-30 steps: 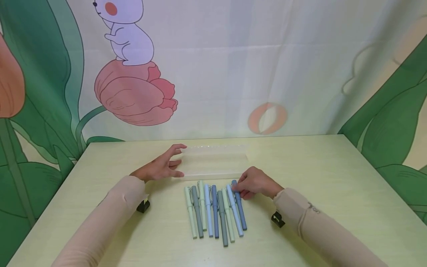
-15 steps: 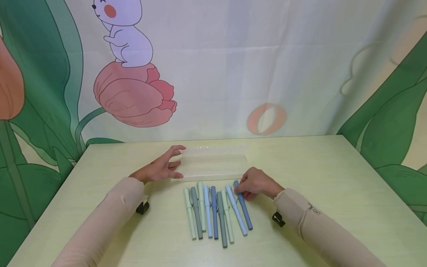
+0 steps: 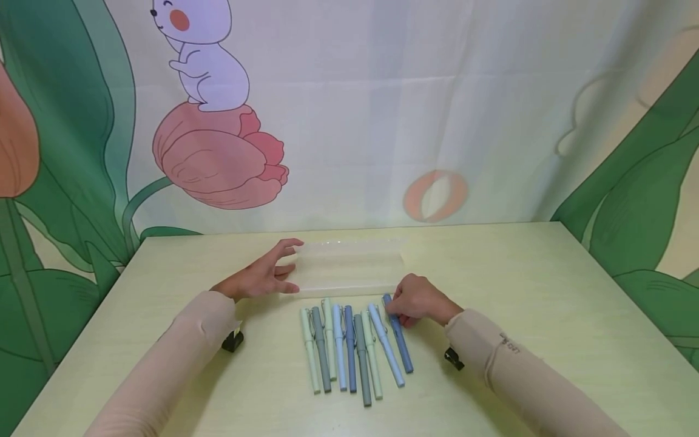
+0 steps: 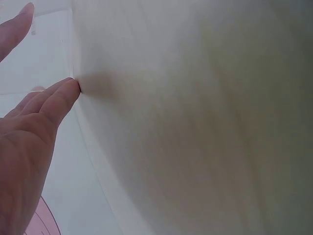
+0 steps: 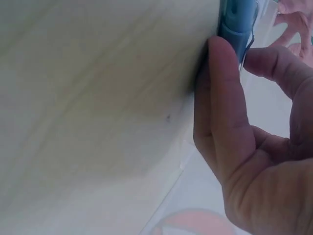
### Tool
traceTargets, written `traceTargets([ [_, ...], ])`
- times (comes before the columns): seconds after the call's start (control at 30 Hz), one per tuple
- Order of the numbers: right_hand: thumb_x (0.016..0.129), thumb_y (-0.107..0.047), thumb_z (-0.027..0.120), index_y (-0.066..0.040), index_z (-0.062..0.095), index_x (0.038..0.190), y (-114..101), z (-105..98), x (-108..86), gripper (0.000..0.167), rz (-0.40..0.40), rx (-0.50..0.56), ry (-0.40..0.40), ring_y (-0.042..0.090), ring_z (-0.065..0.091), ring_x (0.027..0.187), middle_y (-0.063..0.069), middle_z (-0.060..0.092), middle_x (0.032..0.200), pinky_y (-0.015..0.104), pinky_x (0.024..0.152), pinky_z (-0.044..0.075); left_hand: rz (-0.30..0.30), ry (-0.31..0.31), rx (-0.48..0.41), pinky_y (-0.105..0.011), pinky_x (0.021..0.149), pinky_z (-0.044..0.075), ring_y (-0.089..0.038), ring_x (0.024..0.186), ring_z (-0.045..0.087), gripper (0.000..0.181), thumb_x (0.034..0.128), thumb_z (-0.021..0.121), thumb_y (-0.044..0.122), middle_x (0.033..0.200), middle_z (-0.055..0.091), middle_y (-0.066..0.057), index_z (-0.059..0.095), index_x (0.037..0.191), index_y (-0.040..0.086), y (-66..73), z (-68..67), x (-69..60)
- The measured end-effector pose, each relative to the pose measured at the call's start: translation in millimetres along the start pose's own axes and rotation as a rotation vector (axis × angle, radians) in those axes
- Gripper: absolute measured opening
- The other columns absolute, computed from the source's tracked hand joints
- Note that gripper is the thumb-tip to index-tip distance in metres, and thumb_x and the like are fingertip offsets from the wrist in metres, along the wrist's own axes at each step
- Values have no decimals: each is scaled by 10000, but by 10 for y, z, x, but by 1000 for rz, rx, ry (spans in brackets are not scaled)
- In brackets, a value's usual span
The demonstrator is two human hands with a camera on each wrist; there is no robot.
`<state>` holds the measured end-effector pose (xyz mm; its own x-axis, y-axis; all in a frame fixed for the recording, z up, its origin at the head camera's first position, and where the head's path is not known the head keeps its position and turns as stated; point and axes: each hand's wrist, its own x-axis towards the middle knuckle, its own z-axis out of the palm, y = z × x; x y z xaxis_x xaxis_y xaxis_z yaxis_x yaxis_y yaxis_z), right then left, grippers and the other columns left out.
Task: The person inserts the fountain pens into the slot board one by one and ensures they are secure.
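Note:
In the head view my right hand (image 3: 419, 298) pinches the cap end of a dark blue pen (image 3: 401, 340) at the right end of a row. The right wrist view shows thumb and fingers on either side of this blue pen (image 5: 237, 24), near its clip. Just left of it lies a light blue pen (image 3: 388, 349), tilted and apart from the others. My left hand (image 3: 264, 273) is at the left end of a clear plastic tray (image 3: 349, 290), thumb and fingers spread along that end. In the left wrist view the fingers (image 4: 61, 100) look nearly straight, tips at the tray's edge.
Several more capped pens lie side by side, among them a pale green pen (image 3: 310, 352), a grey-green pen (image 3: 363, 361) and a dark blue pen (image 3: 350, 349). The pale wooden table (image 3: 519, 273) ends at a printed curtain (image 3: 349, 121) behind the tray.
My right hand has drawn the dark blue pen slightly right, opening a gap to the light blue pen. The light blue pen's lower end has also shifted right. My left hand stays at the tray.

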<state>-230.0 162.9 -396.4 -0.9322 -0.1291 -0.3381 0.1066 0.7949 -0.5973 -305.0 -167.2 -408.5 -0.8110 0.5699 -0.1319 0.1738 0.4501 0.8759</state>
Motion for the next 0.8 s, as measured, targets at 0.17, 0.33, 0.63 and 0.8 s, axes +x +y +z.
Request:
traceTargets([
  [0.17,817,-94,663,-64,580,539,-8,25,11,292,-47,-38,28,140,626,471,51,615,508,256,498,531,-6,3,2,-556,1099,347,-427,1445,289,932,863,779,48,1630,105,-197,188,1540,298,-12,3,6],
  [0.33,828,-113,663,-59,600,582,19,-2,-1,259,-53,-10,16,138,639,500,48,633,548,268,525,547,1,1,-4,-568,1098,344,-435,1443,287,940,862,780,49,1630,101,-205,177,1551,263,-17,0,7],
  [0.63,853,-74,611,49,693,945,120,-208,-39,174,-109,260,-70,183,672,680,119,687,774,337,671,605,21,-10,-13,-546,1090,365,-437,1441,287,949,857,778,32,1625,96,-215,168,1555,236,-20,3,8],
  [0.8,893,-78,611,65,680,997,160,-313,-29,189,-141,339,-86,208,695,742,130,697,842,347,731,606,23,-8,-9,-544,1094,362,-437,1443,285,954,857,781,37,1626,96,-210,163,1555,239,-22,1,8],
])
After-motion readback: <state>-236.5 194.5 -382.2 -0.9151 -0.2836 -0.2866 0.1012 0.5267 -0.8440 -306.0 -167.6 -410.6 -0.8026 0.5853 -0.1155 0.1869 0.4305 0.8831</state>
